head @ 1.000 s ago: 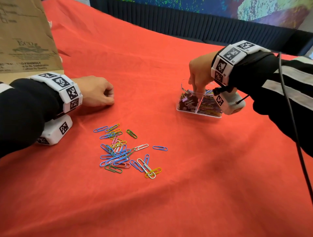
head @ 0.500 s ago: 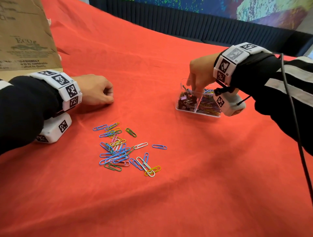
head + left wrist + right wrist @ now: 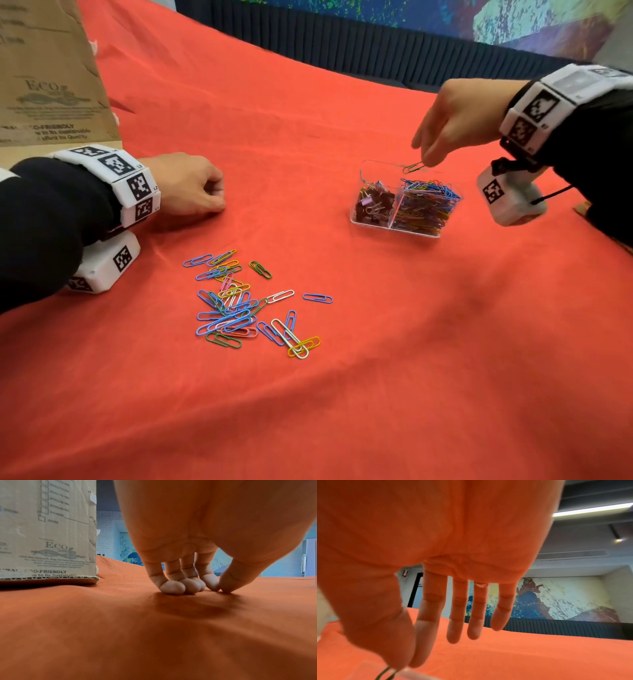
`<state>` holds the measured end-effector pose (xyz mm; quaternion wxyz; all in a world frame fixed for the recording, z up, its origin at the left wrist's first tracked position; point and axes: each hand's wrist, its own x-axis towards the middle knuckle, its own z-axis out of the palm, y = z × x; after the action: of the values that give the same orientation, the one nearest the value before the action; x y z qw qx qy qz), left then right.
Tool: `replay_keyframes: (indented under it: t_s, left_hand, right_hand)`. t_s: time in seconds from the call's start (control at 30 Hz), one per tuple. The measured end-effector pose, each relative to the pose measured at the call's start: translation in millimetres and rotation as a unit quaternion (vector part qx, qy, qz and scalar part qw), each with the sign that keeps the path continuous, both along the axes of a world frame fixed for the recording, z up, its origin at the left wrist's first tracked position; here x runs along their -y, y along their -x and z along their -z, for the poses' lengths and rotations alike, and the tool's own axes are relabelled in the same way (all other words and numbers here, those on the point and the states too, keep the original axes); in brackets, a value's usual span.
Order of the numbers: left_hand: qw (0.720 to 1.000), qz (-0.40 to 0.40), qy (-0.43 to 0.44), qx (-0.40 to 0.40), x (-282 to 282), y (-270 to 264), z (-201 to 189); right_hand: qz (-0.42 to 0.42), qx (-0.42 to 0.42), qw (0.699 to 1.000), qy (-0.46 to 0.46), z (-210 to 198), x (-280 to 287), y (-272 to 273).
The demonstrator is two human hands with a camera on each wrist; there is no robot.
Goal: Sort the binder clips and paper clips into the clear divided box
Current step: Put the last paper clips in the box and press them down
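A clear divided box (image 3: 373,224) stands on the red cloth at centre right. Dark binder clips (image 3: 375,202) fill its left half and coloured paper clips (image 3: 426,205) its right half. My right hand (image 3: 445,130) hovers just above the box, thumb and forefinger pinching a green paper clip (image 3: 412,168); the same clip (image 3: 385,673) shows under the thumb in the right wrist view. A loose pile of coloured paper clips (image 3: 239,305) lies on the cloth at lower left. My left hand (image 3: 186,186) rests curled on the cloth (image 3: 171,635), holding nothing.
A brown cardboard box (image 3: 44,72) stands at the far left, close behind my left wrist; it also fills the left of the left wrist view as the cardboard box (image 3: 46,530). A dark pleated barrier (image 3: 342,48) runs along the table's far edge.
My right hand has risen out of the box's binder-clip half with a green paper clip pinched in it. The left hand has stayed put.
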<state>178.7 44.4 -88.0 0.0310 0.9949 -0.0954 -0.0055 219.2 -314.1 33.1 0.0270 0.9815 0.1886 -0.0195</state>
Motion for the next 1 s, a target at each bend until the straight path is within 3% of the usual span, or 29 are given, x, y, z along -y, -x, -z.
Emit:
replay_keyframes:
  t_s: [0.33,0.5,0.77,0.83,0.9,1.0]
  left_hand:
    - [1.000,0.002,-0.003,-0.001,-1,-2,0]
    - [1.000,0.003,-0.004,-0.001,-1,-2,0]
    - [1.000,0.004,0.001,-0.006,-1,-3,-1]
    - [1.000,0.008,-0.001,0.000,0,-2,-1]
    - [1.000,0.009,-0.001,0.005,0,-2,0]
    - [1.000,0.009,0.001,0.009,0,-2,1]
  right_hand:
    - [0.099,-0.015,0.993,-0.059,16,62,-2]
    - [0.083,0.009,0.995,-0.058,25,64,2]
    - [0.005,0.145,0.985,-0.093,15,27,43]
    - [-0.041,0.100,0.989,-0.100,21,-3,66]
    - [-0.096,0.003,0.992,-0.078,36,-37,91]
    - [-0.188,-0.109,0.976,-0.019,63,-81,127]
